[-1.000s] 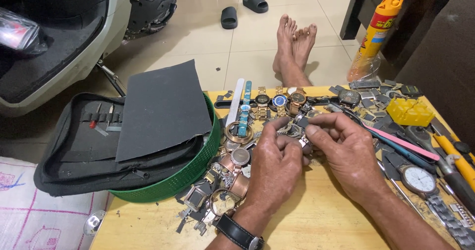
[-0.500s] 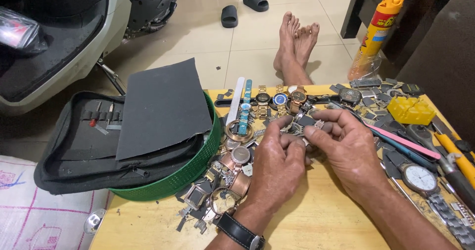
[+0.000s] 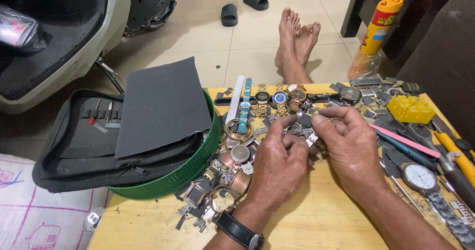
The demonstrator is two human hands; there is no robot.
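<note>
Both my hands meet over the middle of a low wooden table [image 3: 316,225]. My left hand [image 3: 277,168], with a black wristwatch on its wrist, and my right hand [image 3: 349,148] pinch a small silver metal watch-band piece [image 3: 310,140] between their fingertips. Around them lie several watches and watch parts [image 3: 232,171]. A row of wristwatches [image 3: 279,99] lies along the table's far edge.
A green basket [image 3: 183,173] at the left holds an open black tool case [image 3: 89,141] and a dark sheet [image 3: 161,106]. A yellow box [image 3: 410,109], hand tools [image 3: 452,156] and a white-faced watch [image 3: 419,177] lie right. My bare feet [image 3: 297,37], sandals, a spray can [image 3: 378,30], a scooter [image 3: 59,37] beyond.
My hands have kept working the small metal piece at the same spot, with only slight finger shifts. Nothing else on the table has moved.
</note>
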